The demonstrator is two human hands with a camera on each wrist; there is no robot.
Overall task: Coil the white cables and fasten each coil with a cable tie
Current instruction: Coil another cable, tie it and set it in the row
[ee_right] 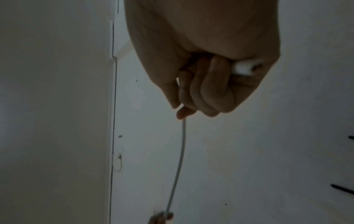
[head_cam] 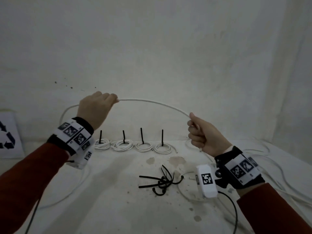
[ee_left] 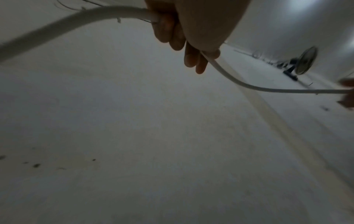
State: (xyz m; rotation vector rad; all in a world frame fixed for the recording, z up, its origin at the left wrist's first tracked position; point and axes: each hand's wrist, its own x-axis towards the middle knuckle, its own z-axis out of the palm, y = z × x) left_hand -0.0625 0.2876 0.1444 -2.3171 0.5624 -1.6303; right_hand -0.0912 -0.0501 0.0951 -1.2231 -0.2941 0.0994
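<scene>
Counter (head_cam: 118, 208), pale and stained, filled the lower half of the head view, with loose white cables (head_cam: 276, 168) trailing along its right side. Four finished coils (head_cam: 133, 146) sat in a row at mid-frame, each with a black tie standing upright, and spare cable ties (head_cam: 162, 181) lay in a heap below centre. Above them the working cable (head_cam: 155, 103) arched across the middle of the frame, its long axis running left to right between both grips. At centre left, the left hand (head_cam: 96, 110) was clenched round it, with slack curving down behind the wrist. At centre right, the right hand (head_cam: 202, 135) was fisted round it close to a cut end. Judging from this, the next loop would probably be gathered toward the right hand, which was nearer that end.
</scene>
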